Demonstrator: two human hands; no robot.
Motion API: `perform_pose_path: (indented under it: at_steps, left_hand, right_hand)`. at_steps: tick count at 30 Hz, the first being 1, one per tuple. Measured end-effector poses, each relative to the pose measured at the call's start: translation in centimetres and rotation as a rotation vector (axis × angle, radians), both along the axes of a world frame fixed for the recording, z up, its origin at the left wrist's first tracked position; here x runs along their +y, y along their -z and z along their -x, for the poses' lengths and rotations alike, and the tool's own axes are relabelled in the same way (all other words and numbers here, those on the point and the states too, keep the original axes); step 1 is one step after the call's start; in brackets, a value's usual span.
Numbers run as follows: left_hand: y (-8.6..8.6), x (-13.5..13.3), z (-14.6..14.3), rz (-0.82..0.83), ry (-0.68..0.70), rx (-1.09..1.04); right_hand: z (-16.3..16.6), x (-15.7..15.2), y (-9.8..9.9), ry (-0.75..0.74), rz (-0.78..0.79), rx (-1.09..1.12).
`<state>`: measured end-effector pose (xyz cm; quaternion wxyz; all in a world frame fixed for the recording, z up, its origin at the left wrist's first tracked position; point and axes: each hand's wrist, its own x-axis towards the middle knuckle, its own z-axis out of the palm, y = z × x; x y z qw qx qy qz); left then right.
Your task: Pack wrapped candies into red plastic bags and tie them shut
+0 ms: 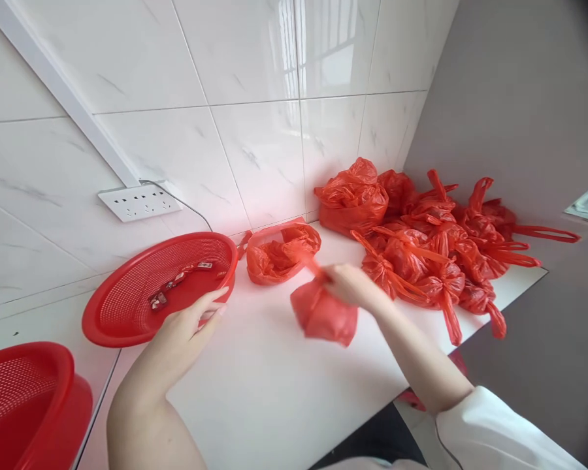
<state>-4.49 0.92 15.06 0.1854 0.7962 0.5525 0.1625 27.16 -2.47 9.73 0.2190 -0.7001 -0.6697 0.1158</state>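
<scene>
My right hand (343, 282) is closed around the upper part of a red plastic bag (326, 316), blurred by motion above the white table (255, 365). Just behind it lies another red plastic bag (274, 258), loose and crumpled with its mouth open. My left hand (196, 326) is empty, fingers stretched out and apart, close to the near rim of a red mesh basket (161, 251). A few small wrapped packets (159, 300) lie at the bottom of that basket.
Several tied red bags (426, 261) are heaped at the right end of the table, beside a bulging red bag (353, 202) against the tiled wall. A second red basket (34, 405) stands at the lower left. A power strip (140, 201) with a cable is on the wall.
</scene>
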Motion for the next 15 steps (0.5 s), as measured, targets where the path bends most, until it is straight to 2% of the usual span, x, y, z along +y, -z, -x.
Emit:
perform_pose_path:
  at_steps: [2,4,5,7,9,12,14,15]
  left_hand:
    - [0.2,0.2,0.1,-0.011,-0.016,0.008]
    - [0.3,0.5,0.3,-0.017,-0.051,0.034]
    - [0.4,0.6,0.5,-0.015,-0.068,0.044]
    - [0.4,0.7,0.9,-0.003,-0.089,0.054]
    - [0.2,0.6,1.1,0.007,-0.106,0.059]
    - [-0.3,-0.2,1.0,0.040,-0.127,0.072]
    - [-0.7,-0.8,0.7,0.073,-0.116,0.073]
    - [-0.8,-1.1,0.4,0.086,-0.107,0.072]
  right_hand:
    - [-4.1,-1.1,-2.4,0.225,-0.104,-0.029]
    - [-8.2,-1.9,-4.4,0.575,-0.324,-0.081]
    - [-10.1,-2.1,-5.0,0.665,-0.376,-0.117]
    - [-13.8,-1.9,-5.1,0.716,-0.379,-0.212]
    - [-17.1,-1.0,-3.8,0.784,-0.279,-0.316]
    - [-20.5,0.5,-0.4,0.747,0.036,-0.355]
    - [-21.3,1.0,1.6,0.745,0.117,-0.332]
    - [-21.2,1.1,2.2,0.757,0.104,-0.327]
